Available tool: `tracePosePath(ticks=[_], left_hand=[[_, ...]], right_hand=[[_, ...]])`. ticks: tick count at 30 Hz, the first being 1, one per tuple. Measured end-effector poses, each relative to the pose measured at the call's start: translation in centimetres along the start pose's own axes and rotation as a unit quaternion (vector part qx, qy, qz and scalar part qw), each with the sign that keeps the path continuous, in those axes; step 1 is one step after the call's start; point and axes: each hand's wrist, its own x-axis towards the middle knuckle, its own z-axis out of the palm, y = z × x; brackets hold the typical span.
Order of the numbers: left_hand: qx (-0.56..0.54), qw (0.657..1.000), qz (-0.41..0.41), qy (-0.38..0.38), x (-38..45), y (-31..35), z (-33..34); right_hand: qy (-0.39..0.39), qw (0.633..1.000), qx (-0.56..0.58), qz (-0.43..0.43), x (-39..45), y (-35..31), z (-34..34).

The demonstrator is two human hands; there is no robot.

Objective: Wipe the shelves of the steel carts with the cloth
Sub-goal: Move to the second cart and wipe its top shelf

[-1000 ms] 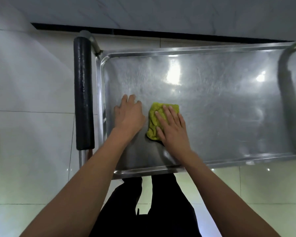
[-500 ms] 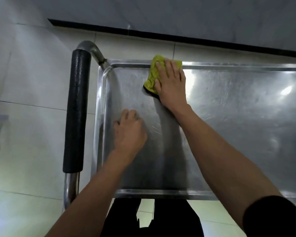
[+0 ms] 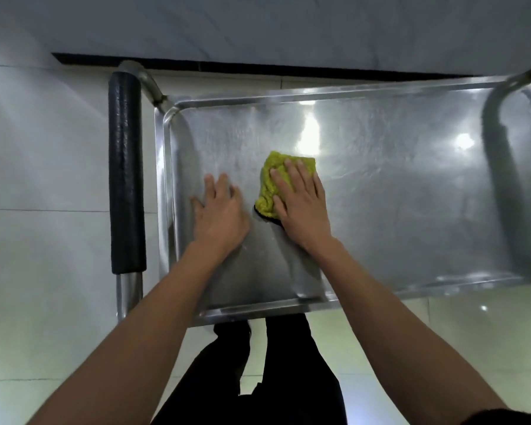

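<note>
Cloth [image 3: 276, 182] pressed flat under right hand [image 3: 301, 210], fingers straight | left hand [image 3: 219, 219] flat, bracing shelf [image 3: 411, 194] | mid-wipe; next: unwiped right side, likely.

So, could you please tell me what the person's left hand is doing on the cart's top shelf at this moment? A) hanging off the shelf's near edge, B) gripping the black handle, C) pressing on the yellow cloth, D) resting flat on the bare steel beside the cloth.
D: the left hand lies flat with straight fingers on the bare shelf, just beside the yellow cloth, which the right hand presses.
</note>
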Motion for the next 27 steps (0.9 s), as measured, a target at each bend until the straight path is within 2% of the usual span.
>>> tracePosePath(ticks=[7,11,14,20,27], left_hand=[[0.005,0.999,0.031,0.012,-0.1,-0.4,0.3],[0.014,0.999,0.030,0.025,-0.3,-0.2,0.5],[0.038,0.998,0.039,0.032,-0.3,0.5,0.5],[0.019,0.991,0.129,0.002,1.7,5.3,-0.6],[0.030,0.993,0.103,0.041,2.7,6.6,-0.5]], right_hand=[[0.022,0.998,-0.010,0.062,-13.9,0.1,2.5],[0.010,0.998,-0.018,0.062,-18.0,0.1,2.6],[-0.006,0.997,-0.018,0.068,-18.1,-0.1,2.0],[-0.003,0.997,-0.022,0.079,-16.3,0.9,2.0],[0.001,0.998,-0.031,0.063,-9.0,4.1,0.7]])
